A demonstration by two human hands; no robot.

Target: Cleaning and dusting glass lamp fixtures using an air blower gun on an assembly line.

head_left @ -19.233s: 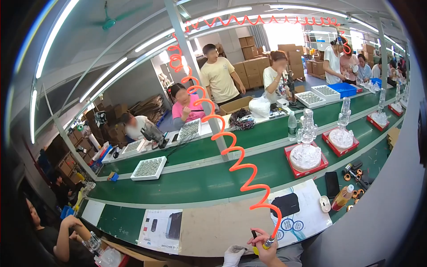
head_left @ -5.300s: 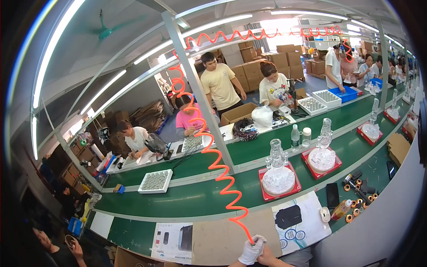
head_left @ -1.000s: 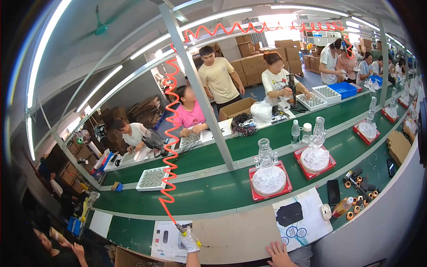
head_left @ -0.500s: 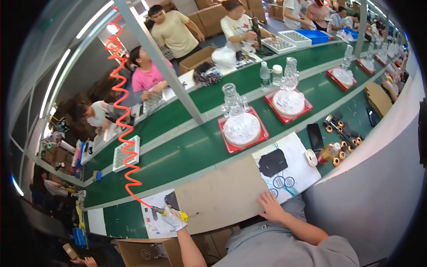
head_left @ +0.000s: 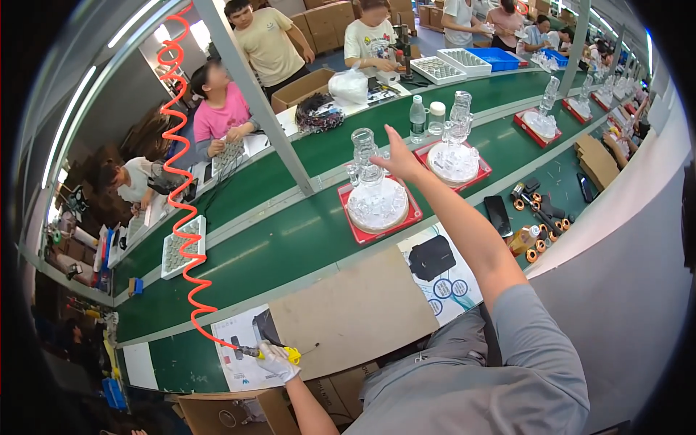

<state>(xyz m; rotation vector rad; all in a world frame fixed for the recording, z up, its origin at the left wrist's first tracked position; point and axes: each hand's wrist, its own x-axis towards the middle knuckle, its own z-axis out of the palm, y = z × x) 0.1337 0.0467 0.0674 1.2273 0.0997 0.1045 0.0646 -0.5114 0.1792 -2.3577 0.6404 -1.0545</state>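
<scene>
— What sits in the red trays on the green tabletop [head_left: 290, 239]?

— Each holds a clear glass piece; the nearest red tray [head_left: 377, 210] carries one with a tall neck [head_left: 365, 156].

— And the hands?

— The right hand [head_left: 397, 161], fingers spread wide, reaches the glass neck. The gloved left hand [head_left: 277, 360] grips a yellow screwdriver [head_left: 270, 352] on an orange coiled cord [head_left: 181, 188].

— Any change?

— Half a second ago the right hand lay on the cardboard sheet [head_left: 355, 312]; now it is up at the tray.
</scene>
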